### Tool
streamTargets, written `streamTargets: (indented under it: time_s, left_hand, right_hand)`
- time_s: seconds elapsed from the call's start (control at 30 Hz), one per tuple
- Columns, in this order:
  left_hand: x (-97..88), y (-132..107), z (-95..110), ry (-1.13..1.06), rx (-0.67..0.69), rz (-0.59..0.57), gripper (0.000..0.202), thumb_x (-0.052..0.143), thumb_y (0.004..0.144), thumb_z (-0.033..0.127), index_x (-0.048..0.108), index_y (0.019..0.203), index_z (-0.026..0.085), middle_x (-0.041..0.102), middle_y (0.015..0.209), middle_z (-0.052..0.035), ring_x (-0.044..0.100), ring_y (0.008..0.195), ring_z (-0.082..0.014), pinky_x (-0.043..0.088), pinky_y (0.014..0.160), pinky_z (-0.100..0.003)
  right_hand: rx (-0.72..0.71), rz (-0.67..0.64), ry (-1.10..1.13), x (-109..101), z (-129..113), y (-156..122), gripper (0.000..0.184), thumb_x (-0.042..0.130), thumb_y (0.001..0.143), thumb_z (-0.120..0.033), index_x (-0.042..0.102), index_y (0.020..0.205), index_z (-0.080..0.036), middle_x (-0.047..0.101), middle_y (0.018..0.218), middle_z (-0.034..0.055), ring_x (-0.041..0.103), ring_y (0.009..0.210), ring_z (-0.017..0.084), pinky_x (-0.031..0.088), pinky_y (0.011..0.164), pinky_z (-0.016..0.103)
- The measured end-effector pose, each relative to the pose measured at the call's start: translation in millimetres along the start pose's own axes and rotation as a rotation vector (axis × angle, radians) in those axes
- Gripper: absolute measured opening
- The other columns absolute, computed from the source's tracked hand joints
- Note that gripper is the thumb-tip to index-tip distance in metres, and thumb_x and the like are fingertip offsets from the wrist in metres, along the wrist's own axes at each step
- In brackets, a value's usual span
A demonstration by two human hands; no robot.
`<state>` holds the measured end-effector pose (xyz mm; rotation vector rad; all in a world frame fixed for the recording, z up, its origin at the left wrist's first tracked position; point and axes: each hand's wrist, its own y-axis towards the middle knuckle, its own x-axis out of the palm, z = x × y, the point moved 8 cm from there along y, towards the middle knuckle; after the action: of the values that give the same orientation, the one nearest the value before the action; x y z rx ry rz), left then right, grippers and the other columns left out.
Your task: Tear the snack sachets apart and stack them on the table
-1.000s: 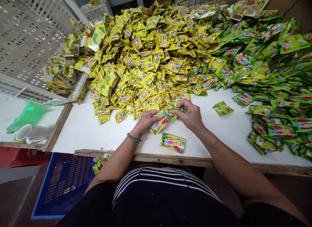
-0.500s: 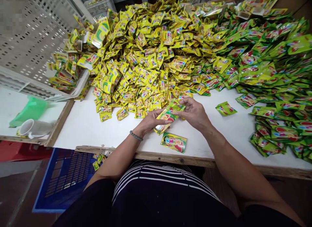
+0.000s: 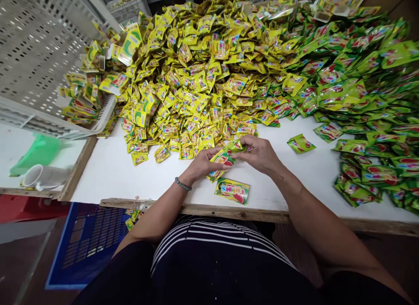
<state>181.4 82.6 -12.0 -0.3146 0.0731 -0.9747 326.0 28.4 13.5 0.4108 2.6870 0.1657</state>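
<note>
While left hand gripped printed carton, thumb across front, fingers curled at far edge, right hand pinched its upper end, thumb and fingers nearly together. Printed carton slanted over tabletop, between sachet pile and second carton lying flat.

Hidden at centre of frame, under left hand: part of held carton, lettering covered all but for few strokes. Hidden by right hand: carton's upper end; impossible to tell whether open. Too small to read: fine print on second carton, just below. Cut off by left edge: white crate, upper left; red object, lower left, kind unclear. Partly hidden by left forearm: blue crate. Cut off by right edge: green packets.
</note>
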Motion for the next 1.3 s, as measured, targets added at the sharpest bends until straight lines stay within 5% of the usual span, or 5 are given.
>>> streamTargets:
  time_s: [0.33, 0.6, 0.9, 1.1, 1.3]
  left_hand:
    - [-4.9, -0.6, 15.3, 0.216, 0.185, 0.067, 0.054, 0.082, 0.064, 0.033, 0.071, 0.115, 0.017, 0.071, 0.112, -0.0070, 0.063, 0.100, -0.0219, 0.046, 0.094, -0.033]
    - [-1.0, 0.9, 10.0, -0.013, 0.108, 0.101, 0.041, 0.082, 0.065, 0.034, 0.074, 0.102, 0.018, 0.072, 0.092, -0.0014, 0.062, 0.085, -0.0145, 0.046, 0.083, -0.026]
    - [-9.4, 0.9, -1.5, -0.054, 0.098, 0.240, 0.048, 0.086, 0.056, 0.038, 0.070, 0.094, 0.014, 0.071, 0.088, -0.0014, 0.062, 0.076, -0.0132, 0.048, 0.072, -0.024]
    - [-15.7, -3.1, 8.1, -0.194, 0.139, 0.338, 0.073, 0.082, 0.063, 0.041, 0.044, 0.122, 0.022, 0.069, 0.079, 0.0018, 0.063, 0.063, -0.0124, 0.049, 0.063, -0.024]
    - [-18.0, -7.6, 13.3, -0.109, 0.209, 0.313, 0.053, 0.079, 0.068, 0.039, 0.051, 0.109, 0.021, 0.064, 0.073, 0.0043, 0.058, 0.062, -0.0090, 0.044, 0.062, -0.021]
  right_hand:
    - [-0.057, 0.173, -0.058, -4.1, 1.7, 4.7, 0.024, 0.073, 0.072, -0.046, 0.066, 0.071, -0.023, 0.068, 0.080, 0.0052, 0.057, 0.086, 0.024, 0.046, 0.080, 0.041]
    - [-0.035, 0.191, -0.058, 4.6, -3.3, -1.9, 0.021, 0.067, 0.079, -0.045, 0.070, 0.085, -0.025, 0.070, 0.090, 0.0060, 0.062, 0.086, 0.024, 0.049, 0.083, 0.043]
    - [-0.067, -0.018, -0.212, 37.5, -20.2, -9.2, 0.022, 0.045, 0.093, -0.034, 0.064, 0.095, -0.025, 0.070, 0.102, 0.0066, 0.058, 0.111, 0.027, 0.034, 0.101, 0.050]
    - [0.005, 0.287, 0.051, 8.9, -9.0, -7.0, 0.032, 0.063, 0.082, -0.049, 0.064, 0.101, -0.024, 0.066, 0.107, 0.0081, 0.058, 0.107, 0.025, 0.046, 0.093, 0.045]
    - [0.112, -0.011, 0.265, 44.0, 5.1, -4.3, 0.031, 0.063, 0.080, -0.054, 0.068, 0.084, -0.024, 0.068, 0.083, 0.0022, 0.061, 0.073, 0.017, 0.051, 0.070, 0.033]
